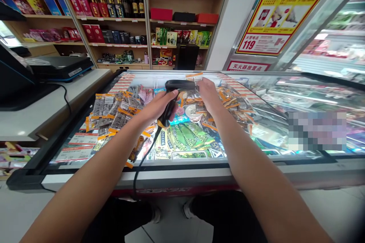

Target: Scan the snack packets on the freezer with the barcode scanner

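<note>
My left hand (159,105) is wrapped round the handle of a black barcode scanner (182,84) with a yellow-tipped base. Its cable (145,155) runs down over the freezer's front edge. Beside the scanner's head, my right hand (207,90) pinches a small snack packet (194,77) with an orange edge, partly hidden by the fingers. One heap of similar orange-edged packets (112,112) lies on the glass to the left. Another heap of packets (235,102) spreads under and right of my right forearm.
Through the freezer's glass top (82,142), green bags (186,136) and a white tub (194,113) show below. A counter (25,121) with a black scale (59,67) stands left. Stocked shelves (114,19) line the back; a poster (268,15) hangs right.
</note>
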